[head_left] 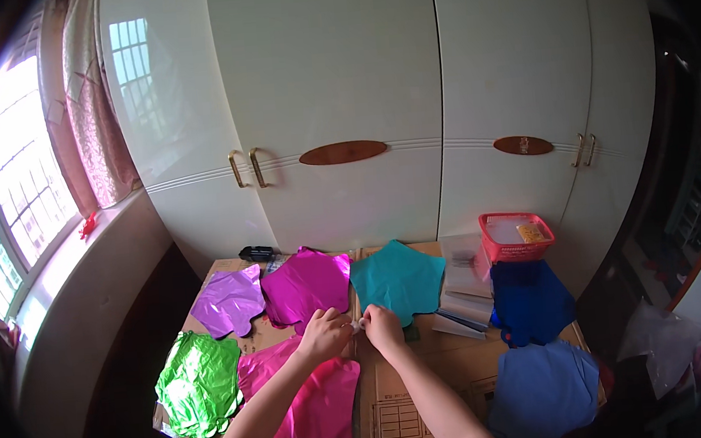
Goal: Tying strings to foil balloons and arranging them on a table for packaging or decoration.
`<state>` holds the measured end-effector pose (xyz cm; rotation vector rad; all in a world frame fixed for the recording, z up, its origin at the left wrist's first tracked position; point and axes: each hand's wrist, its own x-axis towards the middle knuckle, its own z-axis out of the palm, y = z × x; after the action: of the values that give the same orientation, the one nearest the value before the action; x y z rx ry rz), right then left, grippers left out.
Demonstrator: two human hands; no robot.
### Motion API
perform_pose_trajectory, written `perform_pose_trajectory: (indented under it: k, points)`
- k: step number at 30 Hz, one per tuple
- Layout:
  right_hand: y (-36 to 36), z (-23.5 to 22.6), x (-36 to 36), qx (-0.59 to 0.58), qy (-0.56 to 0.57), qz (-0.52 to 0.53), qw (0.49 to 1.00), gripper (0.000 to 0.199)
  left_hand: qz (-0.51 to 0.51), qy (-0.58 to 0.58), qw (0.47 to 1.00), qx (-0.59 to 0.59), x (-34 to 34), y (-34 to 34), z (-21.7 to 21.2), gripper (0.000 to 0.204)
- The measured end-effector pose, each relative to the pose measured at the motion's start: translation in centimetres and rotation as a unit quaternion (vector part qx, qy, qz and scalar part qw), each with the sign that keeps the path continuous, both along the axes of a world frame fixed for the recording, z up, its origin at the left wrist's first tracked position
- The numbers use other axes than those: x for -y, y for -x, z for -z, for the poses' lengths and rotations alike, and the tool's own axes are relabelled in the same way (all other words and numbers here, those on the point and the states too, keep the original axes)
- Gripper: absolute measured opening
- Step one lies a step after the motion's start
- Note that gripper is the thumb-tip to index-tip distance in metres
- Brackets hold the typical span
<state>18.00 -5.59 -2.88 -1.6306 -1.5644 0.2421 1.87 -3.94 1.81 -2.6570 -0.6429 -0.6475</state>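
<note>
Head view: left hand (323, 333) and right hand (380, 326) pinch a small white piece (356, 325) together

A tall white wardrobe (374, 94) fills the back wall, with glossy doors that reflect the window. It has gold handles (246, 168) and two oval brown plates (343, 152) (one on each pair of doors). At the left a window (10, 188) with a white grid lets in strong daylight, and a pink curtain (91, 116) hangs beside it. Below runs a pale sill (58, 275). The worktop (429, 377) is of brown cardboard, its far edge against the wardrobe. The floor around it is dark.
</note>
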Motion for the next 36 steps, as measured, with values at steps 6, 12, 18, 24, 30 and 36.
perform_pose_trajectory:
  k: [6, 12, 18, 24, 30, 36]
  points:
    - [0.6, 0.3, -1.1, 0.028, -0.017, -0.017, 0.999, 0.005, -0.051, 0.067, 0.995, 0.051, 1.3, 1.2, -1.6, 0.014]
    - [0.1, 0.1, -0.8, -0.015, -0.045, -0.046, 0.998, 0.014, -0.155, 0.201, 0.966, 0.046, 1.0, 3.5, -0.7, 0.03]
    - [0.0, 0.0, 0.5, -0.018, -0.063, -0.083, 0.994, 0.017, -0.164, 0.194, 0.966, -0.055, 1.8, 3.4, 2.5, 0.054]
    - [-0.1, -0.9, 1.6, 0.016, -0.07, -0.111, 0.991, 0.019, -0.174, 0.237, 0.954, -0.064, 2.0, 2.2, 2.4, 0.058]
    - [-0.4, -1.2, 2.4, 0.005, -0.109, -0.108, 0.988, 0.023, -0.169, 0.244, 0.955, -0.012, 1.7, 2.6, 1.7, 0.062]
    - [-1.1, -8.2, 11.6, -0.039, -0.07, -0.202, 0.976, 0.02, -0.154, 0.261, 0.952, 0.04, 8.6, 6.9, -4.6, 0.064]
